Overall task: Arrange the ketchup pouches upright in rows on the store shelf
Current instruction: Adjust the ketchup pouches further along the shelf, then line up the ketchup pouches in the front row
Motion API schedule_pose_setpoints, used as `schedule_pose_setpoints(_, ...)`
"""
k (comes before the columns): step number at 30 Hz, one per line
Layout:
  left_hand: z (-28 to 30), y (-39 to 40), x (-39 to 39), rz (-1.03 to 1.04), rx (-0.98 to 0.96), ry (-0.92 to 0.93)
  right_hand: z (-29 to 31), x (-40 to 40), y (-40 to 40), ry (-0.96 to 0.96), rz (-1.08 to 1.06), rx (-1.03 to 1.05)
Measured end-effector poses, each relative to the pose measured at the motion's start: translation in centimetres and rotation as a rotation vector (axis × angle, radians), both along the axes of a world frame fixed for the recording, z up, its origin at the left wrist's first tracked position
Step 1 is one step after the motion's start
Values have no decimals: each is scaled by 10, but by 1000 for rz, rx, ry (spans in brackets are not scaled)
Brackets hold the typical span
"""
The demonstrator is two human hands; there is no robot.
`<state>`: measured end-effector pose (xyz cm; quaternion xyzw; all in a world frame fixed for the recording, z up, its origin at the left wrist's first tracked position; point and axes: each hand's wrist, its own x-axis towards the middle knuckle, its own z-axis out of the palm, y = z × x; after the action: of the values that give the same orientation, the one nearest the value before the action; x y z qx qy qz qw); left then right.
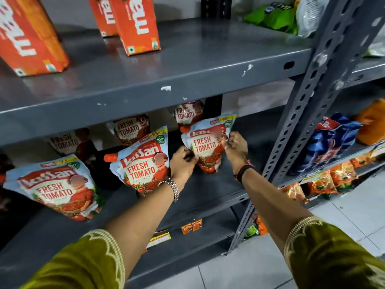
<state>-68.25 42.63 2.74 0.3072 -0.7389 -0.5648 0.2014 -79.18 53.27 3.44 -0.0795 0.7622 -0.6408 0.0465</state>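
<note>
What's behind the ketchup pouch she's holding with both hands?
Behind the held pouch, gripped by the left hand and right hand, another ketchup pouch stands further back. Only its upper part shows; its base is covered, and anything behind it is hidden.

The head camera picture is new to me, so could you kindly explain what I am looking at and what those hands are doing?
There is no machine here: a person wears a wide-angle camera on the head, looking forward and down along both arms. The left hand and the right hand grip the two sides of one ketchup pouch, holding it upright on the middle shelf of a grey metal rack. Two more pouches of the front row stand to its left, with others behind them. Orange cartons stand on the shelf above, and snack packets fill the neighbouring rack to the right.
</note>
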Motion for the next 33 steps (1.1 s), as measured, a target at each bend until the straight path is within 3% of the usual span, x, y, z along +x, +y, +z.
schedule_pose_setpoints(5, -7, 3, 5, -130, 112, -21, -2, 10, -1, -210, 41, -235)
schedule_pose_setpoints(18, 3, 12, -2, -250, 336, 1, 7, 5, 6, -291, 76, -186)
schedule_pose_setpoints(21, -2, -2, 18, -247, 385, -136, -13, 17, 7, -361, -11, -106)
schedule_pose_setpoints(24, -9, -30, 66, -390, 438, -368, -42, 39, 5, -340, -119, -52)
schedule_pose_setpoints(26, -19, -49, 108, -425, 520, -493, -42, 68, -4, -370, -47, -117)
schedule_pose_setpoints(29, -26, -81, 158, -168, 545, -496, -30, 103, -29, -445, 199, -184)
schedule_pose_setpoints(31, -24, -97, 174, 0, 465, -341, -21, 117, -47, -447, 301, -222)
schedule_pose_setpoints(33, -12, -100, 177, 39, 415, -149, -12, 128, -62, -453, 355, -251)
